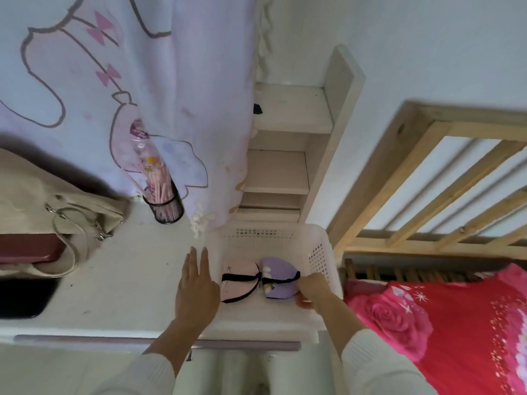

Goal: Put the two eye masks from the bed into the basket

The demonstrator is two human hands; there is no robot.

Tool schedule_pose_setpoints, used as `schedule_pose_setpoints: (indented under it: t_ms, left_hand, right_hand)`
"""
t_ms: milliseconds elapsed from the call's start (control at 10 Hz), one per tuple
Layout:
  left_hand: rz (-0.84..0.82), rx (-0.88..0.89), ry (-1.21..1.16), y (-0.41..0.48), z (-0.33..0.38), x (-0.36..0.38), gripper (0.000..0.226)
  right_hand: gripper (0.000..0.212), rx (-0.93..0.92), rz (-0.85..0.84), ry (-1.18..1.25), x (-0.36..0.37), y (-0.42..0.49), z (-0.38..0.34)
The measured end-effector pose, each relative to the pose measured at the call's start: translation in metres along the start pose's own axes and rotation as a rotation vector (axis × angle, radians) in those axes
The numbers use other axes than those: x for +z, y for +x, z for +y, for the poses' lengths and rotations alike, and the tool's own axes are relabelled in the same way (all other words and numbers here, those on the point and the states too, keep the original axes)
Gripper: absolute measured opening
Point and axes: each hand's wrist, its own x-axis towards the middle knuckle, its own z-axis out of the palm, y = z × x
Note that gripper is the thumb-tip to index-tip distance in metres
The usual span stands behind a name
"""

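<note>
A white perforated basket [319, 252] stands on the white desk, beside the bed. Inside it lie two eye masks side by side: a pink one [238, 283] on the left and a purple one [278, 280] on the right, each with a black strap wrapped around it. My right hand [310, 289] reaches into the basket, its fingertips pinching the right edge of the purple mask at the strap. Just outside the basket's left wall, my left hand [196, 286] lies flat on the desk with fingers extended and holds nothing.
A red floral blanket [445, 326] covers the bed at right, under a wooden slatted frame [445, 178]. A black mesh pen cup [166, 206], a beige bag [65, 212] and a dark red box [28, 252] stand on the desk at left. A pink curtain [142, 81] hangs behind.
</note>
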Motion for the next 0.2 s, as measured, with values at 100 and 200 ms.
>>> schedule_pose_setpoints:
  t_ms: [100,200]
  left_hand:
    - [0.005,-0.049,-0.055,0.0,0.005,-0.004,0.075]
    - [0.003,-0.107,-0.124,0.007,0.004,-0.004,0.076]
  right_hand:
    - [0.004,-0.129,0.013,-0.421,-0.007,-0.011,-0.016]
    - [0.02,-0.298,-0.024,-0.451,-0.025,-0.028,-0.056]
